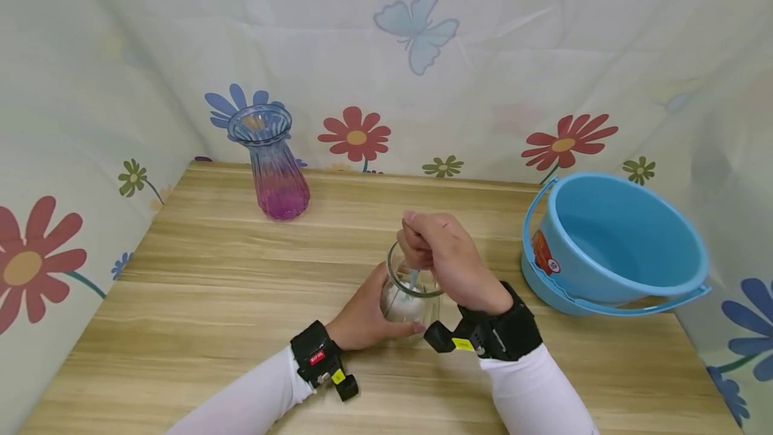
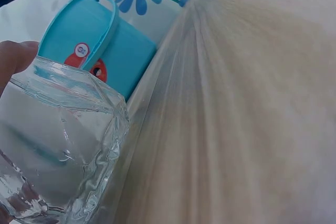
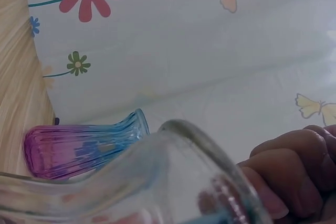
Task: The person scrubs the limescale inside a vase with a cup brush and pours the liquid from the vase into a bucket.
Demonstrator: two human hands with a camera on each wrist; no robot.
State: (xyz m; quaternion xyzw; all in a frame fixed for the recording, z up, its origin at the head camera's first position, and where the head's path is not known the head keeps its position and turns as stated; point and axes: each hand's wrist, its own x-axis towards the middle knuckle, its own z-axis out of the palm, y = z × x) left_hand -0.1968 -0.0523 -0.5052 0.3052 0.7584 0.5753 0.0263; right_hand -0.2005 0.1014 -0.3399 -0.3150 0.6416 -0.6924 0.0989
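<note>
A clear glass jar [image 1: 430,313] with a thick round rim stands on the wooden table in front of me. My left hand [image 1: 365,317] grips its side, thumb along the near face. Above the mouth, my right hand [image 1: 453,254] is curled round a thin, light blue stick-like tool [image 1: 413,278] that reaches down into the jar. A whitish mass shows through the glass around its lower end; I cannot tell what it is. In the left wrist view the faceted jar wall [image 2: 63,145] is close up, with a blurred teal streak inside. The right wrist view has the flared rim [image 3: 202,140] beside curled fingers [image 3: 286,177].
At the back left of the wooden table [image 1: 199,274] stands a ribbed blue-to-purple glass vase [image 1: 278,180]. A light blue bucket [image 1: 568,260] with its handle hanging down is at the right. Flower-printed cloth [image 1: 290,12] surrounds the table's back and sides.
</note>
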